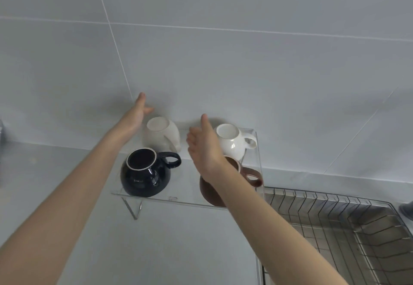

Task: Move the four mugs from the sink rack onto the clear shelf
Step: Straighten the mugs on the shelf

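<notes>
All four mugs are sitting upside down on the clear shelf, so the job is looking almost finished. The black mug is sitting at the front left, and the cream mug is sitting just behind it by the wall. The white mug is sitting at the back right, and the brown mug is sitting in front of it, partly hiding under an arm. The left hand is hanging open beside the cream mug and is holding nothing. The right hand is hanging open between the cream and white mugs and is holding nothing too. The sink rack is showing no mugs in the part I can see. I think the next move is just pulling both hands away slowly without bumping a mug.
</notes>
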A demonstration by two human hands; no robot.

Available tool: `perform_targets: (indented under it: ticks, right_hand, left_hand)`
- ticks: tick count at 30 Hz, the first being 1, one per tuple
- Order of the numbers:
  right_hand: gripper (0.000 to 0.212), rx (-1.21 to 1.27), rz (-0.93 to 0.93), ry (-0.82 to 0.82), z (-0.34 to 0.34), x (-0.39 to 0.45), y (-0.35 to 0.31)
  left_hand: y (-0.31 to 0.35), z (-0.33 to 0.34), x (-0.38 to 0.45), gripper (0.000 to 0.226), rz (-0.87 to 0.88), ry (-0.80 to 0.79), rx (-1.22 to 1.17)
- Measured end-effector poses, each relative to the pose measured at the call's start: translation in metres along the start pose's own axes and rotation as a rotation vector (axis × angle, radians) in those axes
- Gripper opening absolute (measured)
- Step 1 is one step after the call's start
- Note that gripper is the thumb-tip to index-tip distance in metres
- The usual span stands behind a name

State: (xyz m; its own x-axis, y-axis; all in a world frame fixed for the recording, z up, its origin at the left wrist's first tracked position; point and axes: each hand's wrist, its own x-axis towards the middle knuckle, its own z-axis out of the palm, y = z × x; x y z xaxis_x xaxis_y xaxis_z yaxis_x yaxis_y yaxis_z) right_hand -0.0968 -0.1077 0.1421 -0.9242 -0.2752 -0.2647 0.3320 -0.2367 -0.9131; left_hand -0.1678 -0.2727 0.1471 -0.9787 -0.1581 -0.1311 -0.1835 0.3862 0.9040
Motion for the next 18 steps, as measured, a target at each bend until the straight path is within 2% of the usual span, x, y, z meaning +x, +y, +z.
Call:
perform_targets:
  ticks: [1, 3, 9, 15, 18]
  right_hand:
    - [0.049, -0.009, 0.045, 0.027, 0.005, 0.003, 0.005]
    - [0.049, -0.019, 0.096, 0.098, 0.013, 0.007, 0.013]
    - [0.05, 0.007, 0.102, 0.116, 0.015, 0.014, 0.027]
    - [0.051, -0.017, 0.077, 0.166, 0.02, 0.011, 0.016]
    - [0.045, 0.011, 0.077, 0.222, 0.022, 0.02, 0.011]
  left_hand:
    - [-0.004, 0.001, -0.001, 0.066, -0.001, -0.016, -0.008]
    - [-0.008, 0.002, -0.005, 0.063, -0.022, -0.046, -0.023]
    - [-0.02, -0.008, -0.003, 0.074, -0.079, -0.102, -0.119]
    - [-0.025, -0.006, -0.01, 0.072, -0.051, -0.118, -0.153]
    - [-0.028, -0.006, -0.019, 0.072, -0.047, -0.105, -0.198]
